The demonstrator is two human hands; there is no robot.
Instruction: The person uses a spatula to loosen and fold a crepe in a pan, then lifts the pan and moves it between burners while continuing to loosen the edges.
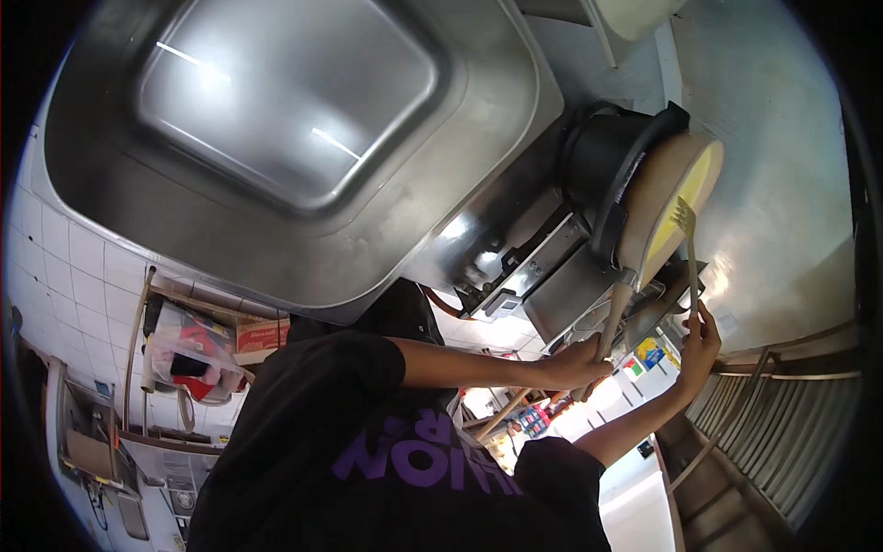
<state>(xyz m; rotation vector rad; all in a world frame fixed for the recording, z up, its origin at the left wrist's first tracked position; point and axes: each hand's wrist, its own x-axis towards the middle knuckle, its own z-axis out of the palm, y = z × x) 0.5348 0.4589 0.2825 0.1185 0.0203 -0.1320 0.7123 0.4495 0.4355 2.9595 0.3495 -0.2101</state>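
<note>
My left hand (576, 362) is closed around the long handle of a beige frying pan (641, 200). The pan is seen edge-on, and a flat yellow layer (693, 179) covers its inside. Between the fingertips of my right hand (700, 348) is the handle of a fork (685, 219), its tined end over the yellow layer. Whether the tines touch it I cannot tell. Just beyond the pan stands a black pot (597, 155) with dark side handles, and the pan hides part of its rim.
A large stainless-steel basin (345, 241) fills the upper left. Beside the pot is a metal stove top (476, 241). A slatted rack (766, 421) stands at lower right, and a clear plastic bin (196, 345) of mixed items sits at left. White tiles (55, 241) run along the left.
</note>
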